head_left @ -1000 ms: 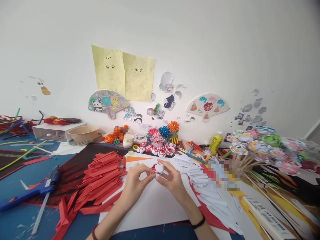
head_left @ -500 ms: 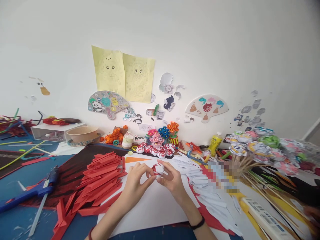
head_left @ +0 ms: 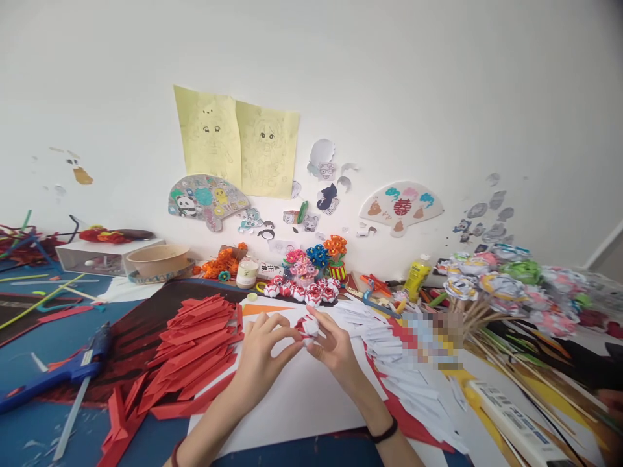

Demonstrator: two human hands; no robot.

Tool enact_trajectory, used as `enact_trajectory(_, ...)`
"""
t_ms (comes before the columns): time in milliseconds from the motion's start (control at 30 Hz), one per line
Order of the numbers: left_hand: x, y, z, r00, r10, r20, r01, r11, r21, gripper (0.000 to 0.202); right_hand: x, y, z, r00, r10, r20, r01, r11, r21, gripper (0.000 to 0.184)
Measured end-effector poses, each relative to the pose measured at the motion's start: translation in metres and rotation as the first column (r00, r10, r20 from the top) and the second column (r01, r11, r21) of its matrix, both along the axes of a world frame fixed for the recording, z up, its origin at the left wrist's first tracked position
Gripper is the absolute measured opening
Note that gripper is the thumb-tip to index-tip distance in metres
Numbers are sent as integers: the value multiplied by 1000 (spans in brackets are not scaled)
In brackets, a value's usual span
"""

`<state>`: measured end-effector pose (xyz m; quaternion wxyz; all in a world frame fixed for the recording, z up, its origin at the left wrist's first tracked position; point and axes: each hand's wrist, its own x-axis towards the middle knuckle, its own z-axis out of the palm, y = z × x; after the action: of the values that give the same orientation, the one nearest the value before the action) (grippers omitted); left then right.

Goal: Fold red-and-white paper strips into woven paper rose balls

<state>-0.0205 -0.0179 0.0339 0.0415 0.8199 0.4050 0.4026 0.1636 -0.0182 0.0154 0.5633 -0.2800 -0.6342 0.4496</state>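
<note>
Both hands meet over a white sheet [head_left: 292, 402] in the middle of the table. My left hand [head_left: 265, 353] and my right hand [head_left: 333, 347] pinch a small red-and-white folded paper ball [head_left: 308, 326] between their fingertips. A heap of folded red paper strips [head_left: 195, 350] lies just left of my left hand. Folded white paper strips [head_left: 389, 363] spread out to the right of my right hand. A row of finished red-and-white paper balls [head_left: 304, 292] sits behind the hands.
A blue glue gun [head_left: 58, 376] lies at the left. A wooden bowl [head_left: 156, 259], a small jar [head_left: 246, 272] and a yellow glue bottle [head_left: 417, 275] stand by the wall. Paper flowers on sticks [head_left: 506, 292] fill the right side. Drawings hang on the wall.
The hands have stayed together on the paper ball, with fingers shifting slightly. The view has drifted a little.
</note>
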Motion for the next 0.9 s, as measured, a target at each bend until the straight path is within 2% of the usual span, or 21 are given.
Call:
enact_trajectory(167, 2, -3, 5, 994, -63, 90, 74, 989, -124, 20, 0, 1, -1, 1000, 9, -2, -9, 1000, -13, 61)
enact_trajectory(300, 1, -4, 5, 990, -72, 124, 91, 983, -157, 20, 0, 1, -2, 1000, 22, -9, -22, 1000, -9, 61)
enact_trajectory(467, 3, -9, 6, 995, -38, 91, 45, 996, -73, 19, -3, 0, -1, 1000, 12, -24, -13, 999, -29, 60)
enact_trajectory(667, 5, -13, -2, 997, 75, 0, -74, 981, 181, 14, -10, -3, 0, 997, 20, -69, -25, 997, -77, 59)
enact_trajectory(733, 5, -11, -3, 996, 88, 11, -88, 979, 186, 13, -11, -4, 0, 997, 19, -78, -25, 997, -79, 58)
enact_trajectory(900, -2, -6, 6, 995, 60, 82, -67, 994, 83, 11, -5, -1, -1, 995, 8, -97, -14, 998, -64, 61)
